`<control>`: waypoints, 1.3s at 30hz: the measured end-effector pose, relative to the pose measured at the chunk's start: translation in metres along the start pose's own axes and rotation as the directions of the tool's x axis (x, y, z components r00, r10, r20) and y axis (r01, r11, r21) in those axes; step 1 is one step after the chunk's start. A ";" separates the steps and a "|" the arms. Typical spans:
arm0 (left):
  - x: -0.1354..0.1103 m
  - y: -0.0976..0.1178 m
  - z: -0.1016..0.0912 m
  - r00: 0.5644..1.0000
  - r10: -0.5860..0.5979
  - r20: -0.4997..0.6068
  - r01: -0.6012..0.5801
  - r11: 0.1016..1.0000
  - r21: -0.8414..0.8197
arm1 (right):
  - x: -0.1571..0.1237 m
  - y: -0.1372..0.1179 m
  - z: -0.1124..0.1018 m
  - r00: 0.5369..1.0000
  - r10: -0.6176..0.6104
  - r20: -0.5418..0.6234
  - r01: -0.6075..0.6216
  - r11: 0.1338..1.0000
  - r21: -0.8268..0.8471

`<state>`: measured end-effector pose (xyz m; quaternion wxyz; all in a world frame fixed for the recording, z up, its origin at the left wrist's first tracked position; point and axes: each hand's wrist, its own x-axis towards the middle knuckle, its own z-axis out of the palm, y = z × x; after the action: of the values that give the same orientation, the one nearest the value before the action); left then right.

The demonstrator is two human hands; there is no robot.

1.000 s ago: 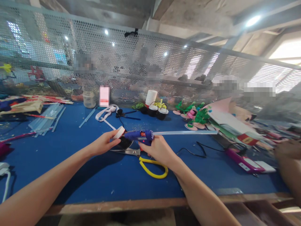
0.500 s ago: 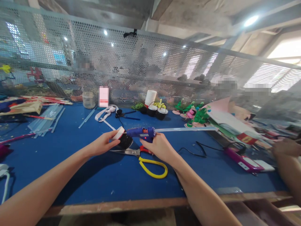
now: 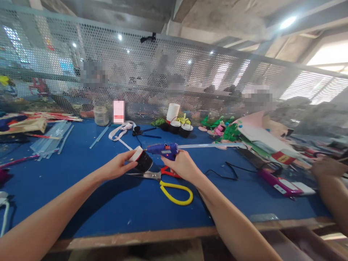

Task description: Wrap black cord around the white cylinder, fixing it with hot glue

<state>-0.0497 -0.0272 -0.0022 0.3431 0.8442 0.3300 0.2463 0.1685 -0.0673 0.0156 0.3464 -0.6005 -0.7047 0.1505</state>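
Observation:
My left hand [image 3: 118, 166] pinches a small black-and-white cup [image 3: 144, 162] by its white end, the cup lying tilted on its side. White ribbon [image 3: 123, 144] trails back from near the cup to a loose coil. My right hand [image 3: 183, 165] is wrapped round a blue glue gun [image 3: 164, 150] with a small red light on it. The gun's nozzle points left, close to the cup's upper edge; whether it touches I cannot tell. A long clear glue stick [image 3: 212, 145] sticks out of its back. Below lie scissors [image 3: 176, 195] with one red and one yellow handle.
Glue sticks [image 3: 50, 139] and a glass jar [image 3: 101, 116] are at the back left. Small black-and-white buckets [image 3: 186, 130] and green craft pieces [image 3: 231, 134] stand at the back. On the right are a purple device [image 3: 278, 183] with a cable and another person's hand [image 3: 328, 167].
The glue gun has shifted slightly up off the cup's side, its nozzle now by the upper edge. My left hand keeps its hold on the cup. The whole view has drifted a little.

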 end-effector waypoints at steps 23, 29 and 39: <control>0.000 0.000 0.000 1.000 0.005 -0.015 -0.005 1.000 0.012 | -0.001 0.000 0.001 0.999 0.016 0.028 -0.017 0.999 0.032; 0.000 0.000 0.000 1.000 0.003 -0.001 -0.003 1.000 0.014 | -0.004 -0.002 -0.002 0.995 0.058 0.084 -0.066 0.993 0.095; 0.000 0.003 -0.001 1.000 0.008 0.004 -0.008 1.000 0.007 | -0.005 -0.003 -0.002 0.996 0.056 0.070 -0.064 0.991 0.119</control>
<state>-0.0493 -0.0283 0.0001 0.3396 0.8473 0.3269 0.2447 0.1675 -0.0732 0.0174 0.3540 -0.5938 -0.6871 0.2234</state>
